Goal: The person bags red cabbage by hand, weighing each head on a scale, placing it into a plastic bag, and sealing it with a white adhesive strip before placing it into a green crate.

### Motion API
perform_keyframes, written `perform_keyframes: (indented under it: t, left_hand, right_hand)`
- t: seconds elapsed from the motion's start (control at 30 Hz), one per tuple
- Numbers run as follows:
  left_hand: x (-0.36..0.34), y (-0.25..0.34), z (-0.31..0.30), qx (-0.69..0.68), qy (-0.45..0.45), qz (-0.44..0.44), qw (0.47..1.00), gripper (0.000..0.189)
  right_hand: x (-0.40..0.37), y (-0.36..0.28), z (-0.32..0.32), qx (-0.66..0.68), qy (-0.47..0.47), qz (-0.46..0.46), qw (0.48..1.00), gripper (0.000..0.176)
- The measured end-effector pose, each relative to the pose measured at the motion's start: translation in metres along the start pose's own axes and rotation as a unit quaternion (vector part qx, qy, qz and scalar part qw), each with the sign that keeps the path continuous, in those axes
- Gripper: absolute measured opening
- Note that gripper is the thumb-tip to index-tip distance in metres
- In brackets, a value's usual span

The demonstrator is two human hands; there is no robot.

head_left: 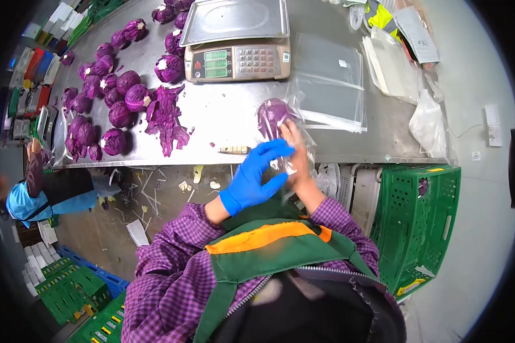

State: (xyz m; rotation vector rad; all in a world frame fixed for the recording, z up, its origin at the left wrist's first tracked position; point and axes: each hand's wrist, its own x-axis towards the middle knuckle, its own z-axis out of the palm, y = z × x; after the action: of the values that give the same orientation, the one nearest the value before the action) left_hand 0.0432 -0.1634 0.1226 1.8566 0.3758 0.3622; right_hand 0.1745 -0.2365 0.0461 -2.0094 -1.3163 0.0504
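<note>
A red cabbage [273,117] in a clear plastic bag [304,140] is at the table's front edge. My bare right hand [297,157] is closed on the bagged cabbage from its near right side, fingers along it. In a blue glove, my left hand [257,174] reaches in from the left with its fingertips at the bag, the thumb held apart from the fingers. A small knife with a patterned handle [234,150] lies on the table just left of the bag.
Several red cabbages [120,114] and loose purple leaves [166,117] cover the table's left side. A weighing scale [237,60] stands at the back, flat clear bags [332,86] to its right. Green crates [412,223] stand at right; another person [51,191] works at left.
</note>
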Motion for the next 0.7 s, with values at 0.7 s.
perform_keyframes:
  t: [0.7]
  left_hand:
    - [-0.090, -0.058, 0.016, -0.440, 0.152, -0.449, 0.763, 0.034]
  right_hand:
    - [0.005, -0.003, 0.068, 0.244, -0.134, 0.253, 0.927, 0.036]
